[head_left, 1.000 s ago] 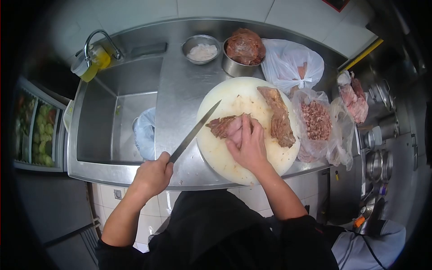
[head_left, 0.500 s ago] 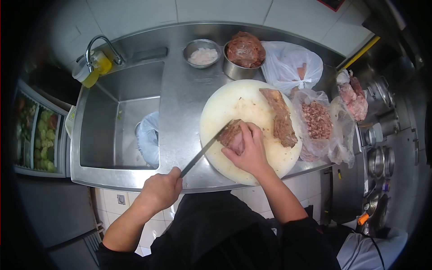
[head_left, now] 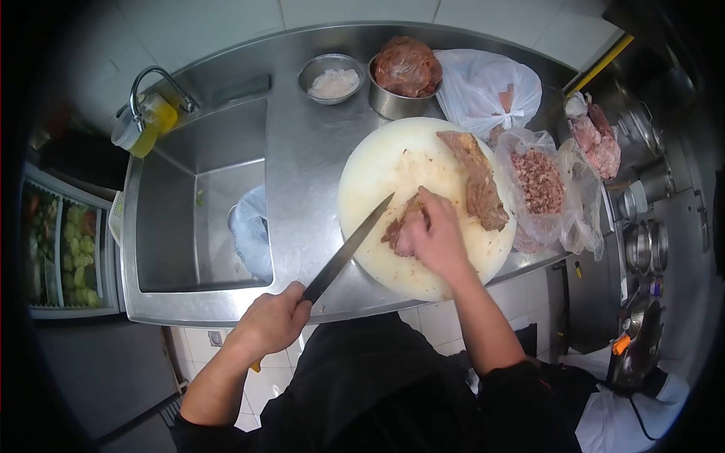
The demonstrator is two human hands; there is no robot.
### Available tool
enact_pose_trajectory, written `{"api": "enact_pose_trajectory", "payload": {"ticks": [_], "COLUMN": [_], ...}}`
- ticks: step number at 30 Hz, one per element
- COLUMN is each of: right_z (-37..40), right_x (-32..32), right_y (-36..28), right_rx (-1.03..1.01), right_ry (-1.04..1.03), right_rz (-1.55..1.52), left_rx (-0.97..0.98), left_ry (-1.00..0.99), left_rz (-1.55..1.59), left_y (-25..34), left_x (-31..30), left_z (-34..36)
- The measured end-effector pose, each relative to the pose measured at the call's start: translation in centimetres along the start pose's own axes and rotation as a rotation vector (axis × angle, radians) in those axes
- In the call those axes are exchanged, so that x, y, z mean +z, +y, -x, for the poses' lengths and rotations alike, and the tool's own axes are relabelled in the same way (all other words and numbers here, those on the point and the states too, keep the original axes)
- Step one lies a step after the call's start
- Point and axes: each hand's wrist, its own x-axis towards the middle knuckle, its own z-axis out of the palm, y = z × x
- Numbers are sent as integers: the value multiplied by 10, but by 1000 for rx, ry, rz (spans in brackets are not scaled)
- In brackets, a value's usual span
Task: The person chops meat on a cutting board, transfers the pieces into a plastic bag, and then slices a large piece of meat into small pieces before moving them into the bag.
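My left hand (head_left: 272, 318) is closed round the handle of a long knife (head_left: 343, 258), whose blade slants up and right with its tip over a round white cutting board (head_left: 371, 160). A small chunk of cooked-looking brown meat (head_left: 394, 232) lies on the board, just right of the blade and apart from it. Over that chunk, my right hand (head_left: 438, 235) has its fingers curled and grips it, hiding most of it. To the right on the same board rests a longer slab of brown meat (head_left: 477, 183).
Bags of diced meat (head_left: 538, 181) and a tied white bag (head_left: 491, 87) sit right of the board. Behind it stand a metal pot of dark red meat (head_left: 408, 68) and a bowl with white contents (head_left: 332, 81). A sink (head_left: 204, 287) with a faucet (head_left: 143, 83) is at left.
The knife blade has come away from the meat chunk and now lies to its left. My right hand has shifted a little rightward with the chunk, covering more of it.
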Motion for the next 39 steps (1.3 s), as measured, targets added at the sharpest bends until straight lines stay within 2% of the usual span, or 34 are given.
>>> {"api": "enact_pose_trajectory", "payload": {"ticks": [3, 9, 12, 18, 21, 27, 33, 39], "right_z": [-30, -80, -91, -109, -106, -114, -116, -120], "right_x": [-27, -44, -38, -38, -46, -45, -36, -41], "right_y": [5, 3, 1, -5, -8, 4, 7, -12], "right_rx": [60, -129, -149, -58, -172, -146, -430, -403], "right_ry": [-248, -572, -643, -740, -828, -974, -971, -1084], "right_rz": [24, 250, 278, -123, -86, -117, -42, 10], "left_rx": [1, -31, -78, -123, -111, -145, -126, -68], "left_ry": [-13, -25, -57, -30, 11, 41, 162, 356], "left_rz": [-9, -11, 42, 145, 169, 103, -52, -188], "left_y": [-1, -9, -7, -9, 2, 12, 31, 40], "left_x": [-1, -8, -9, 9, 17, 40, 60, 82], "left_z": [2, 22, 35, 49, 65, 84, 79, 82]}}
